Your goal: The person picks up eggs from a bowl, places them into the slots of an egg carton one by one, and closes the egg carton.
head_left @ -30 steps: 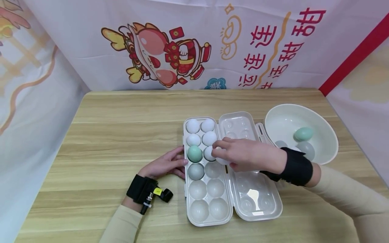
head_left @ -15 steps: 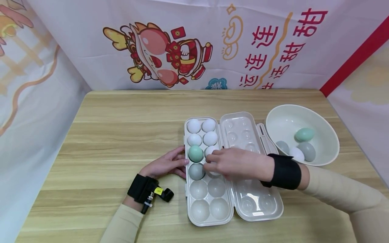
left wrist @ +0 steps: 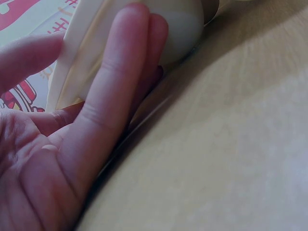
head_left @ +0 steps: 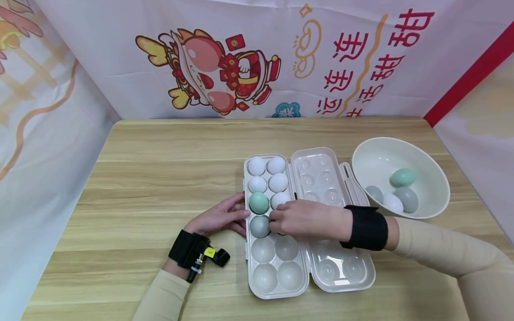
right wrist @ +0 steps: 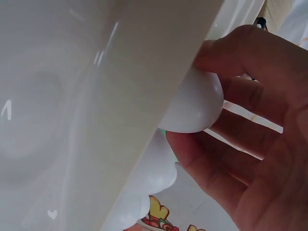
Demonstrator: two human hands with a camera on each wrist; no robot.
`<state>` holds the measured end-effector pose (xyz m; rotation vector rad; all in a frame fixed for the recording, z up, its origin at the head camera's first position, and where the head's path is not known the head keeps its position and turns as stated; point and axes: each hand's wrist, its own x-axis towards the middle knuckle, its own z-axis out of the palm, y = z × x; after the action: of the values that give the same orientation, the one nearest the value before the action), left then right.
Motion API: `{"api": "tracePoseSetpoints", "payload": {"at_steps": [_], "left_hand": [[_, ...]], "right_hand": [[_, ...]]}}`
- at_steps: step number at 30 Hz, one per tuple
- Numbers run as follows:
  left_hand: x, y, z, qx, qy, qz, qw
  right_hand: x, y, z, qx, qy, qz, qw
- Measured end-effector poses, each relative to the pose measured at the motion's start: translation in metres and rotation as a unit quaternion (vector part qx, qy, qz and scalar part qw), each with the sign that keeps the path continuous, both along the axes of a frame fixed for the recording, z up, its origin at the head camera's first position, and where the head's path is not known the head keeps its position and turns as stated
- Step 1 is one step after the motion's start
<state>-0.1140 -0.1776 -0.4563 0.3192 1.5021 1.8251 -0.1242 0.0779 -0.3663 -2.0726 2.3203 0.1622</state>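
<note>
Wood-grain table (head_left: 160,178): left hand (head_left: 221,217), fingers straight, touches left side of egg tray (head_left: 276,263). White egg (right wrist: 195,103) at fourth row from far end, right column, right hand (head_left: 307,218) fingers clamped round it. Lid (head_left: 341,263) folded open alongside. Cream bowl (head_left: 377,156) rightmost, four eggs (head_left: 406,199) inside.

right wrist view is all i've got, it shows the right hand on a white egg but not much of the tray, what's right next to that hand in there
Observer: In the head view, the grey egg in the egg tray is right beside the right hand.
Operator: ok and is anything else touching that tray
Observer: Yes, the left hand has its fingers against the outer side, on the edge away from the lid.
Operator: got it, any more outside it
Observer: Yes, four eggs show in the bowl.
</note>
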Motion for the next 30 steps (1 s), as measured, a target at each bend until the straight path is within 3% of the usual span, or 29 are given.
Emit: {"api": "tracePoseSetpoints", "payload": {"at_steps": [15, 30], "left_hand": [[-0.001, 0.0, 0.001, -0.006, 0.0, -0.003, 1.0], [0.0, 0.002, 0.0, -0.002, -0.006, 0.002, 1.0]], "right_hand": [[-0.003, 0.002, -0.002, -0.011, -0.009, -0.005, 0.9999], [-0.011, 0.018, 0.012, -0.019, -0.016, -0.03, 0.9992]]}}
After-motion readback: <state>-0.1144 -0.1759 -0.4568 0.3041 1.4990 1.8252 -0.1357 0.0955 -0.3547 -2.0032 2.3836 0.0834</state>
